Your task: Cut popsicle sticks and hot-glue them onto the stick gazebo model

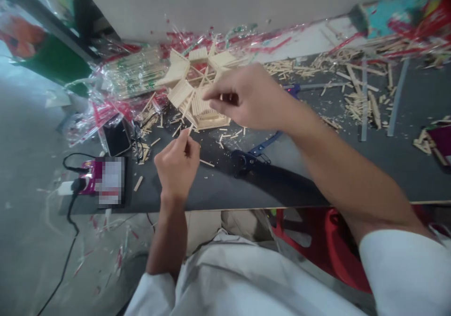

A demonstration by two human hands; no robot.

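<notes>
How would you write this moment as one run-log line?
left hand: pinching pale stick | right hand: at stick model, contact unclear | blue tool: on table

Left hand pinching thin stick; right hand over wooden model; blue tool on dark table.

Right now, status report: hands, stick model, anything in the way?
Left hand pinching thin stick. Right hand at stick model, grip unclear. Model partly hidden behind right hand. Blue tool and wood scraps lying nearby.
</notes>
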